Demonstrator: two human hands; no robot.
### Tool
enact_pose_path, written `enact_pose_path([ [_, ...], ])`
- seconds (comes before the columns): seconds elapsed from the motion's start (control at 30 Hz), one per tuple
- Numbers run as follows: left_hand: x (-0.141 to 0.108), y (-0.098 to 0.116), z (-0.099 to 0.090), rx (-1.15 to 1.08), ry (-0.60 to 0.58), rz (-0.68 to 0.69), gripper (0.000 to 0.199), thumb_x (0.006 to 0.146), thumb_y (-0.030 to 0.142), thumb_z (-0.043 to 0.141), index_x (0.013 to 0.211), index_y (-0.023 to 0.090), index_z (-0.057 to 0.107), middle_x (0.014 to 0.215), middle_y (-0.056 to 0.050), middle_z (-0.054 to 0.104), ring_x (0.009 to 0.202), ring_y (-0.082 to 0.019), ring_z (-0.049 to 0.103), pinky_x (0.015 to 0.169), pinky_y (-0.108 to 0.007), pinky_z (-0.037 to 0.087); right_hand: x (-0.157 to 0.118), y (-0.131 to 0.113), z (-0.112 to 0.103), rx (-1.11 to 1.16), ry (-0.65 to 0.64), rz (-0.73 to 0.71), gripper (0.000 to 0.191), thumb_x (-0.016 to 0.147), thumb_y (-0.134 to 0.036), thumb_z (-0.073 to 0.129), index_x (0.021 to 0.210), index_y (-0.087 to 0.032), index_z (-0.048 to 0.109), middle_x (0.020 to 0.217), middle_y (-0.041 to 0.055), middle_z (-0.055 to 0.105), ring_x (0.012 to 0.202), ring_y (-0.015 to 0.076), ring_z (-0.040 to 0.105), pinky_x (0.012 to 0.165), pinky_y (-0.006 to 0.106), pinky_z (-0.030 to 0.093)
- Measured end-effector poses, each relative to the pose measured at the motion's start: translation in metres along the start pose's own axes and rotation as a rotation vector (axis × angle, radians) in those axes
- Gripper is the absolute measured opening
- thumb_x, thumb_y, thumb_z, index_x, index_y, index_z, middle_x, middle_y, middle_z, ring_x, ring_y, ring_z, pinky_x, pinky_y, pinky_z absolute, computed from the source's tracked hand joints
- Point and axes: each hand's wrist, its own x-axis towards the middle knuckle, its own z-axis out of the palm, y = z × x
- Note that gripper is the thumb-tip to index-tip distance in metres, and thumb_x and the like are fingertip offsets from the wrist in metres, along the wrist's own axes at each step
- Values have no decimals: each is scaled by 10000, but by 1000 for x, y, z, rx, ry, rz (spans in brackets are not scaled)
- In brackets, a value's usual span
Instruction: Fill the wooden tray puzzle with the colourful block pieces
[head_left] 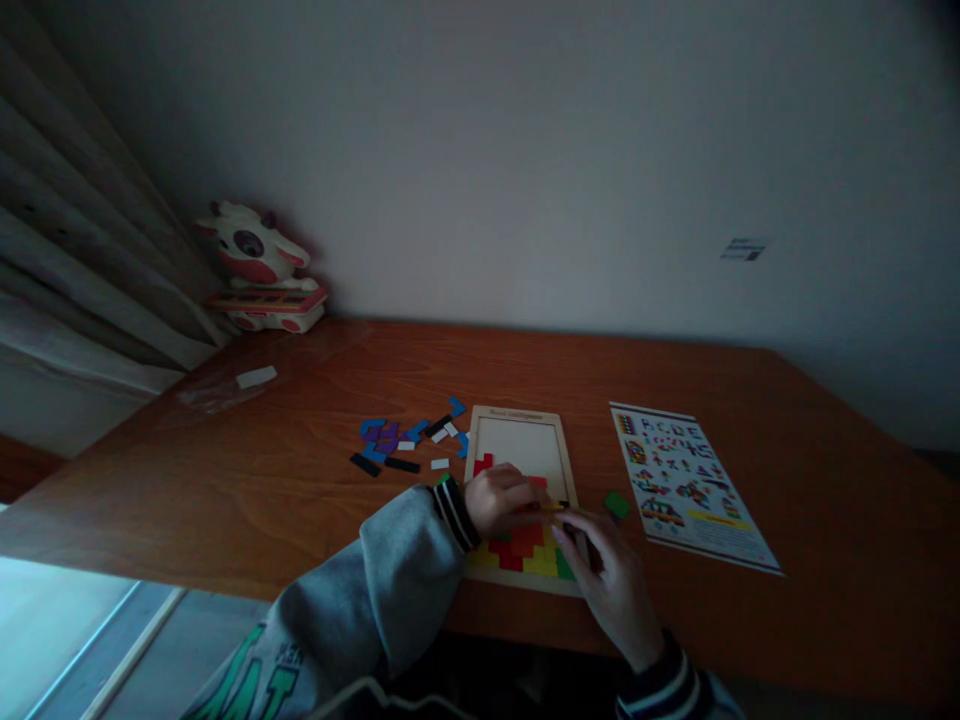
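Observation:
A wooden puzzle board (pixel 514 412) lies near the table's front edge. Its lower part is filled with red, yellow, orange and green pieces, while the upper part shows a pale bare base. My left hand (pixel 501 500) is over the board from the left, fingers bent toward the right. My right hand (pixel 611 580) comes in from the lower right, with thumb and index finger close together. Between the fingertips of both hands is a small yellow puzzle piece (pixel 553 507), partly hidden. My hands cover the middle of the board.
Loose blue, purple, black and white pieces (pixel 403 466) lie left of the board. A green piece (pixel 616 504) sits to its right, beside a printed pattern sheet (pixel 694 480). A cow-shaped toy keyboard (pixel 266 270) stands at the back left, near clear plastic wrap (pixel 217 392) and a curtain (pixel 82 220).

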Motion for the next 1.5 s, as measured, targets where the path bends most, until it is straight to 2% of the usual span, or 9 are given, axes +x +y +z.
enact_pose_path([
  [0.3,0,-1,-2,-35,13,-60,320,949,442,596,1097,161,636,847,-62,733,776,-154,698,814,-287,563,18,0,4,121,45,145,253,903,-465,605,975,-225,636,928,73,720,848,219,689,751,358,579],
  [0.4,2,-3,-5,32,41,-69,336,944,458,599,1106,166,636,893,-67,742,826,-175,701,837,-315,547,26,10,6,154,83,189,295,907,-467,596,1049,-212,642,984,86,733,888,222,700,770,360,581],
  [0.5,3,-11,-12,146,35,-146,223,1004,290,487,1108,176,648,995,-85,739,937,-200,683,861,-345,532,32,22,5,105,92,238,336,926,-489,547,1067,-208,665,1021,95,742,900,234,709,790,384,576],
  [0.57,1,-18,-17,189,18,-212,268,988,163,418,1113,177,655,1038,-94,731,980,-207,663,877,-357,530,35,26,5,25,65,250,355,929,-513,523,1027,-213,687,993,88,750,864,238,712,768,388,571],
  [0.77,-4,-28,-22,182,1,-292,307,912,85,439,1073,189,678,1063,-85,723,961,-211,646,878,-369,536,36,22,9,-110,13,150,362,945,-506,485,1004,-210,685,954,94,731,861,239,687,764,386,556],
  [0.93,-4,-27,-21,166,12,-275,295,900,76,450,1052,185,678,1074,-75,725,970,-220,642,895,-370,532,35,22,12,-220,42,66,321,943,-455,508,1046,-204,678,1002,108,671,912,247,648,806,412,541],
  [1.2,-6,-25,-29,161,21,-272,298,836,77,490,1047,181,675,1030,-77,739,966,-213,665,892,-360,543,24,7,4,-378,-83,-154,267,963,-335,510,1155,-280,688,1162,49,713,1061,257,636,935,458,452],
  [1.33,-11,-24,-29,142,27,-241,312,816,76,495,1046,182,676,1049,-67,745,973,-211,669,899,-356,545,17,3,1,-440,-81,-171,257,953,-344,531,1127,-281,709,1161,52,716,1039,263,653,937,471,446],
  [1.5,-13,-25,-27,138,3,-195,309,820,78,479,1035,176,677,1051,-63,752,972,-205,682,895,-353,552,15,4,2,-430,-105,-260,253,959,-298,531,1137,-234,700,1233,66,694,1159,244,621,1027,456,422],
])
